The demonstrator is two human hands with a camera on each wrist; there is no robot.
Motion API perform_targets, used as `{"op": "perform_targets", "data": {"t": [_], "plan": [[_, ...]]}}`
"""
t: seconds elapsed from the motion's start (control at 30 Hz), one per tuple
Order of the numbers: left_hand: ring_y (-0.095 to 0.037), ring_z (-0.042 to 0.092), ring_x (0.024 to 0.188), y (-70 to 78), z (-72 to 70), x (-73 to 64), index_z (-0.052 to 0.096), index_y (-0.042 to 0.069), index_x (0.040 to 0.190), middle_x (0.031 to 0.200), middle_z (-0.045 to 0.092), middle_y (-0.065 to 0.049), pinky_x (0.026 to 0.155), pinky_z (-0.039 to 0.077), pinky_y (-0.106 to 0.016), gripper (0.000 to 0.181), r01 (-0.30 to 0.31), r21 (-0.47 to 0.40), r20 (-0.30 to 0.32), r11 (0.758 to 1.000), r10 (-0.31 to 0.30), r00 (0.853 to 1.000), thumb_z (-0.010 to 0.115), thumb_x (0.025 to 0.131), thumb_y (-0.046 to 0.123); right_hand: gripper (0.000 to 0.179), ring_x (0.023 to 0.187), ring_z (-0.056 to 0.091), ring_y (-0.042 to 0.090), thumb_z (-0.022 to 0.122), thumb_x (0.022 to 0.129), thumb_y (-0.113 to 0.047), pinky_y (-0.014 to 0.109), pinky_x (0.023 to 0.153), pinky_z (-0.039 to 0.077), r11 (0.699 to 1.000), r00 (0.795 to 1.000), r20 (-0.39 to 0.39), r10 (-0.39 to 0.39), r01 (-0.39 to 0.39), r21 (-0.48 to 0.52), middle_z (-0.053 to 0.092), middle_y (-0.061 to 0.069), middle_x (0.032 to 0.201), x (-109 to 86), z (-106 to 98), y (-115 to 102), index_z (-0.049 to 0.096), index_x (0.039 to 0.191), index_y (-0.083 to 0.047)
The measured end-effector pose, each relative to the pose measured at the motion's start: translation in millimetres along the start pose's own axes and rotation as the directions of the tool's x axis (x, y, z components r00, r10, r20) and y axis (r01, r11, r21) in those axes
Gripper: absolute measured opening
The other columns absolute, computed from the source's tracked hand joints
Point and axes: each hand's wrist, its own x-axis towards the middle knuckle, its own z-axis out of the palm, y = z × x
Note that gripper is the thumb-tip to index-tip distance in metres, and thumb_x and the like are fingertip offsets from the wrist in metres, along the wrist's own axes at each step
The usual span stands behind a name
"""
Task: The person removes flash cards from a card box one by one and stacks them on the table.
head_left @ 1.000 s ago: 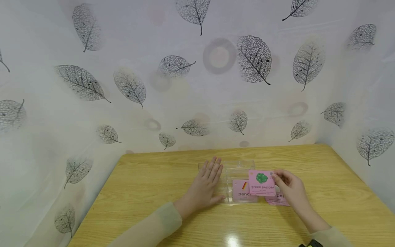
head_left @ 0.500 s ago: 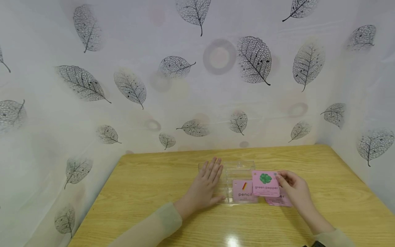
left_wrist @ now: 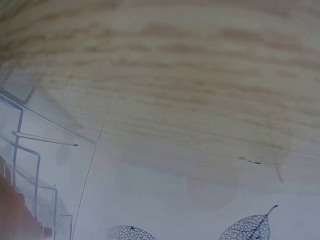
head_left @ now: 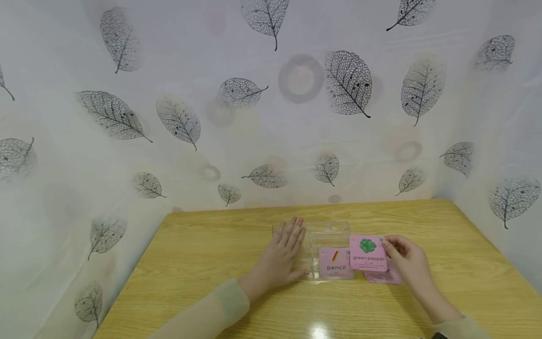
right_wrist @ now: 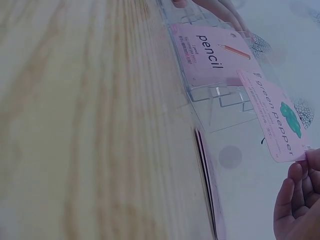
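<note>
My right hand (head_left: 408, 259) pinches the right edge of a pink flashcard (head_left: 368, 253) printed "green pepper". In the right wrist view this green pepper card (right_wrist: 275, 117) is held up above the table, tilted. Below it lies a small stack of pink cards (head_left: 383, 277), partly covered by the held card and the hand. A pink "pencil" card (head_left: 335, 263) stands in the front right part of a clear, tiered plastic rack (head_left: 328, 228). My left hand (head_left: 281, 256) rests with straight, spread fingers on the rack's left part, hiding much of it.
The wooden table (head_left: 203, 263) extends around the rack. A pale leaf-patterned cloth (head_left: 271, 136) hangs behind the table and along both sides. In the left wrist view, the rack's stepped clear side (left_wrist: 37, 165) shows at the left.
My right hand has drawn the green pepper card to the right, off the pencil card, which now shows whole. My left hand has stayed on the rack.
</note>
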Motion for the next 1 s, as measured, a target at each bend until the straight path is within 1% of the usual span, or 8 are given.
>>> {"op": "perform_targets", "data": {"t": [0.13,0.33,0.5,0.6,0.77,0.83,0.97,1.0], "plan": [[-0.039,-0.002,0.144,0.3,0.6,-0.2,0.002,-0.002,0.150,0.156,-0.002,-0.024,0.118,0.005,-0.050,0.105,-0.002,-0.001,-0.006,1.000,0.002,1.000,0.018,0.084,0.078,0.028,0.070,0.057,0.000,0.055,0.096,-0.022,0.015,0.059,0.051,1.000,1.000,0.009,0.011,-0.011,0.002,0.065,-0.005,0.082,0.0,-2,0,0.063,0.107,0.003],[-0.039,0.001,0.144,0.7,-1.9,-0.5,0.001,-0.002,0.150,0.156,-0.005,-0.024,0.118,0.006,-0.050,0.105,-0.007,0.010,0.007,1.000,0.006,1.000,0.018,0.084,0.078,0.031,0.072,0.057,-0.001,0.054,0.096,-0.023,0.017,0.062,0.053,0.999,0.998,0.030,0.050,-0.051,0.017,0.064,-0.005,0.086,-0.4,-5,1,0.061,0.110,0.004],[-0.039,0.000,0.144,1.2,-2.0,-0.1,0.001,-0.002,0.150,0.156,-0.006,-0.023,0.118,0.005,-0.050,0.105,-0.006,0.014,0.015,1.000,0.005,1.000,0.017,0.084,0.078,0.032,0.072,0.057,0.000,0.054,0.096,-0.023,0.017,0.062,0.053,0.998,0.998,0.026,0.058,-0.058,0.005,0.065,-0.001,0.087,-0.7,-7,2,0.061,0.110,0.005],[-0.039,-0.001,0.144,1.1,-1.3,0.4,0.001,-0.001,0.150,0.156,-0.007,-0.023,0.118,0.004,-0.050,0.105,-0.004,0.014,0.015,1.000,0.004,1.000,0.018,0.083,0.078,0.032,0.071,0.057,0.000,0.054,0.096,-0.024,0.017,0.061,0.052,0.998,0.998,0.020,0.057,-0.057,-0.009,0.065,-0.002,0.085,-0.8,-8,3,0.062,0.110,0.004],[-0.039,-0.004,0.144,0.7,-1.0,0.6,0.002,-0.002,0.150,0.156,-0.004,-0.023,0.118,0.002,-0.050,0.105,-0.002,0.010,0.012,1.000,0.001,1.000,0.019,0.084,0.078,0.032,0.072,0.057,-0.004,0.054,0.096,-0.023,0.016,0.063,0.053,0.998,0.999,0.010,0.054,-0.053,-0.015,0.066,0.000,0.088,-1.1,-10,5,0.061,0.110,0.005],[-0.039,-0.005,0.144,0.5,-1.0,0.3,0.002,-0.002,0.150,0.156,-0.003,-0.023,0.118,0.002,-0.050,0.104,-0.001,0.007,0.011,1.000,0.001,1.000,0.019,0.084,0.078,0.033,0.073,0.057,-0.005,0.054,0.096,-0.024,0.016,0.064,0.053,0.998,0.999,0.008,0.052,-0.052,-0.023,0.065,-0.002,0.089,-1.5,-11,5,0.061,0.110,0.005],[-0.040,-0.005,0.144,0.0,-1.6,0.3,0.002,-0.002,0.150,0.156,-0.004,-0.023,0.118,0.002,-0.050,0.104,-0.001,0.004,0.010,1.000,0.000,1.000,0.019,0.084,0.077,0.035,0.075,0.057,-0.007,0.052,0.097,-0.026,0.015,0.065,0.054,0.997,0.998,0.018,0.066,-0.066,-0.028,0.066,0.004,0.094,-1.9,-13,6,0.060,0.111,0.005],[-0.040,-0.004,0.144,-0.1,-1.6,0.4,0.003,-0.002,0.150,0.156,-0.005,-0.023,0.118,0.002,-0.050,0.104,0.000,0.002,0.009,1.000,0.000,1.000,0.019,0.084,0.077,0.036,0.075,0.056,-0.007,0.052,0.097,-0.027,0.015,0.065,0.054,0.997,0.997,0.023,0.075,-0.074,-0.030,0.065,0.004,0.095,-2.1,-13,6,0.060,0.111,0.005]]}}
